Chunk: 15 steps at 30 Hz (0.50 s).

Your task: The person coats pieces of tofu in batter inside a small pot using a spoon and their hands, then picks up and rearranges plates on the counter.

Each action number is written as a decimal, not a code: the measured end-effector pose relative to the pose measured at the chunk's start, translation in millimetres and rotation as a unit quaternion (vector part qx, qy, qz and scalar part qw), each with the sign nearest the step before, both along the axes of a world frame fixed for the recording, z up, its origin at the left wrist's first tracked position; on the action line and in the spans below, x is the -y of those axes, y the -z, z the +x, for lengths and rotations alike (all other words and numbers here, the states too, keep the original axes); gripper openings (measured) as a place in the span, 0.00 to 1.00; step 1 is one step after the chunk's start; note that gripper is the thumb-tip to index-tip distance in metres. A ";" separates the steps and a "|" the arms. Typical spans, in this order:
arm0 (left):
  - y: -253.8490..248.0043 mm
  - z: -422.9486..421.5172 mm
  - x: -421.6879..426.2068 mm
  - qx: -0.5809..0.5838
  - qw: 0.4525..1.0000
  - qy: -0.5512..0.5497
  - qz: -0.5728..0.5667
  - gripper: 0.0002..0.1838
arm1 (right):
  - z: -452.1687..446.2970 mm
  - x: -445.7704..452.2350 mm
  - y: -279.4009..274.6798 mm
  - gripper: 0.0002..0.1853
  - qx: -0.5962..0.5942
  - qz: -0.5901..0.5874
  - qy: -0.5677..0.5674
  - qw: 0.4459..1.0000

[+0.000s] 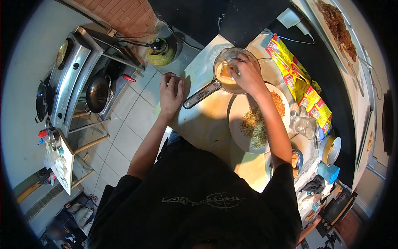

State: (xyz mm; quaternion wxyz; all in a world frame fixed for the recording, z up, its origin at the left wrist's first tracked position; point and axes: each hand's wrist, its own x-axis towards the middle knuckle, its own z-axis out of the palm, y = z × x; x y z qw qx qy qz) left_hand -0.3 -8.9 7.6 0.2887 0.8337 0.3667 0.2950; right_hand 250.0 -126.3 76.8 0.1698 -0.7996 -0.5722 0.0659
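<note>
My right hand (248, 76) reaches into a saucepan (219, 62) of pale beige, batter-like liquid. Its fingers pinch a golden-brown piece of food (226, 70) that looks like fried tofu, at the liquid. The pan's long dark handle (202, 94) points towards my left side. My left hand (171, 93) rests at the table's edge beside that handle, fingers loosely bent and apart, holding nothing. Under my right forearm lies a large white plate (236, 135) with heaps of shredded orange (277, 103), green (259, 135) and yellowish-brown food (250, 120).
Yellow-and-red packets (296, 74) line the table's far right, near a clear glass (305, 126). A container of brown pieces (295, 159) sits by my right elbow. Across the tiled floor stand a gas stove (72, 70), a wok (98, 94) and a green gas cylinder (161, 56). Another person's arm (309, 230) shows lower right.
</note>
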 end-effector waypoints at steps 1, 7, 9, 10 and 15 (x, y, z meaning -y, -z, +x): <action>-0.5 0.0 -0.3 -0.006 1.000 -0.003 0.003 0.08 | 0.7 -1.2 3.3 0.14 0.000 0.000 0.000 1.000; -2.0 -0.2 -0.8 0.011 1.000 0.004 0.007 0.07 | 0.8 -3.7 10.2 0.13 0.008 -0.009 -0.003 1.000; 0.1 -0.4 -1.0 0.014 1.000 0.007 0.007 0.07 | 1.5 -3.0 6.2 0.13 -0.021 -0.024 -0.012 0.999; 1.2 -0.9 -1.4 0.017 1.000 0.009 0.009 0.07 | 1.6 -2.4 4.9 0.13 -0.020 -0.024 -0.011 0.999; 3.6 -1.2 -2.5 0.014 1.000 0.005 0.004 0.09 | -0.2 1.1 8.7 0.11 -0.004 0.023 -0.017 1.000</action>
